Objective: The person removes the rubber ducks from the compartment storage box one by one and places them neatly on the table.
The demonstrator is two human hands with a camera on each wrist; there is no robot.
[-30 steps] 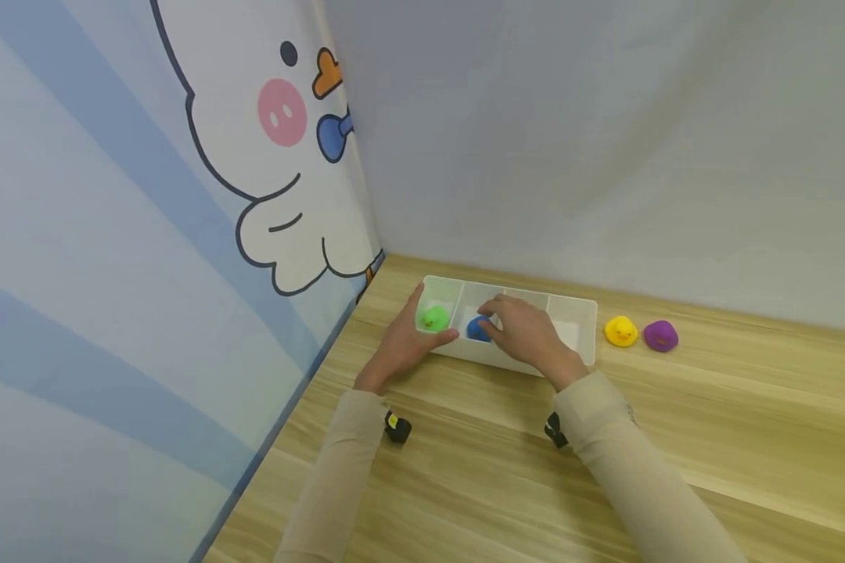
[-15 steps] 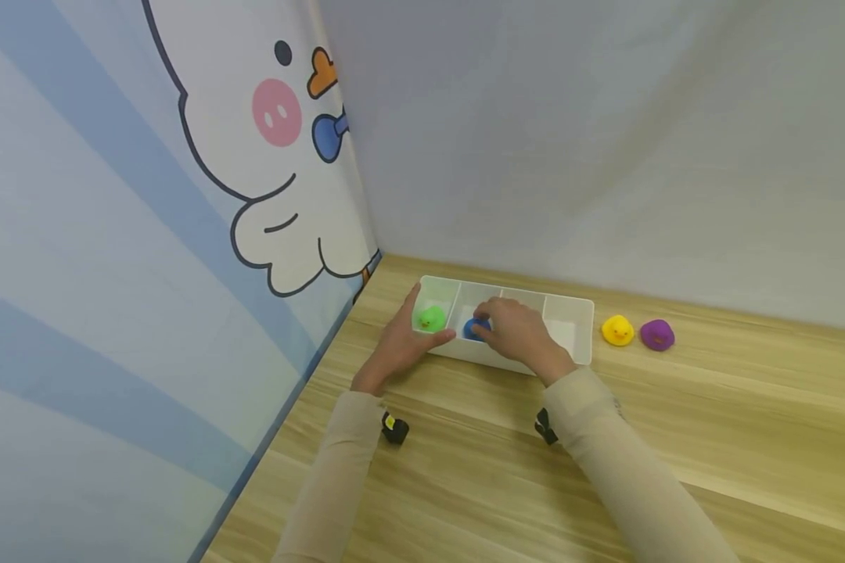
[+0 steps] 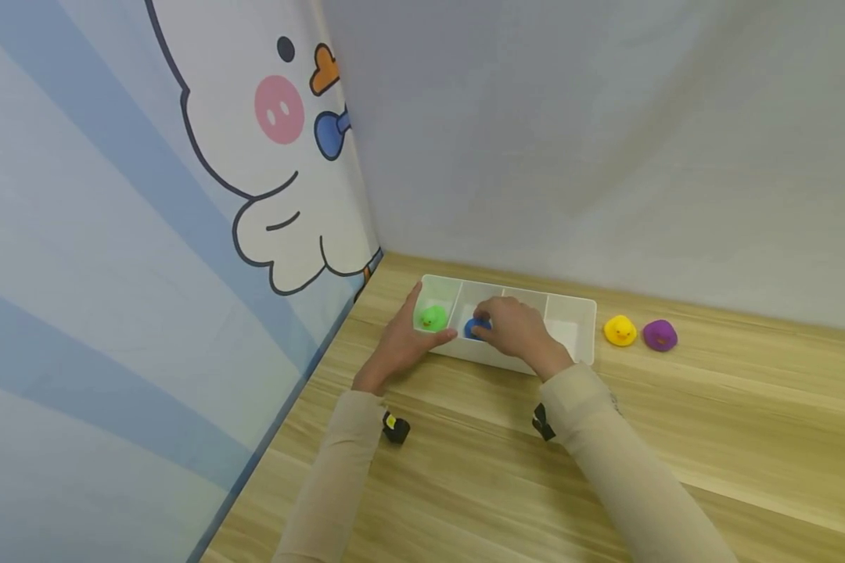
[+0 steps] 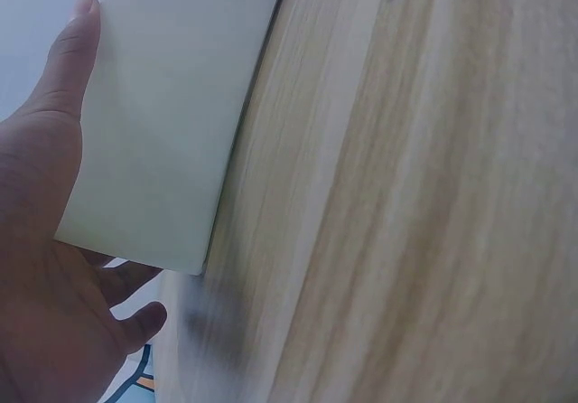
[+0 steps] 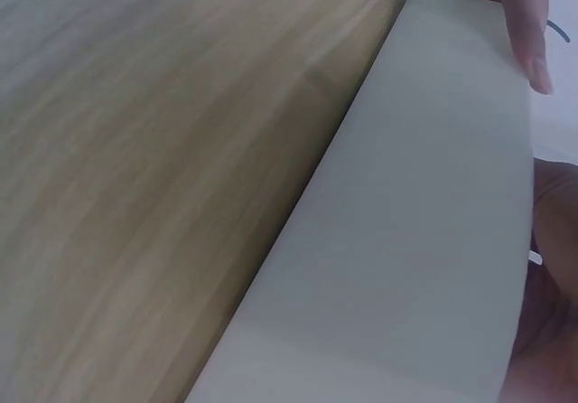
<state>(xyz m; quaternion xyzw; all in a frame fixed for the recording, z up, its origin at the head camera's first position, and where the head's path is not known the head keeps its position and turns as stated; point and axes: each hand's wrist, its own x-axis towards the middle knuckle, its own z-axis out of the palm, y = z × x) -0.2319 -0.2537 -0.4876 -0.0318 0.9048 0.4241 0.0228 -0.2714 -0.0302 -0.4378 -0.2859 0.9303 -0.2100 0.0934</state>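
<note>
A white box with several compartments (image 3: 489, 356) stands on the table. My left hand (image 3: 400, 338) grips its left end, thumb along the front rim and fingers around the end wall; the left wrist view shows this hand (image 4: 45, 240) at the box's corner. A green rubber duck (image 3: 433, 318) sits in the leftmost compartment. Reaching into the second compartment, my right hand (image 3: 517, 327) pinches a blue rubber duck (image 3: 472, 328), partly covered by the fingers. The right wrist view has mostly the box's front wall (image 5: 406, 177), which hides the blue duck.
To the right of the box, a yellow rubber duck (image 3: 620, 331) and a purple one (image 3: 660, 335) lie on the wooden table (image 3: 465, 469). A grey curtain (image 3: 605, 156) hangs behind, and a printed cloth wall (image 3: 113, 234) borders the left edge.
My right hand has moved slightly left and down over the blue duck. My left hand stays on the box, and the other ducks keep their places.
</note>
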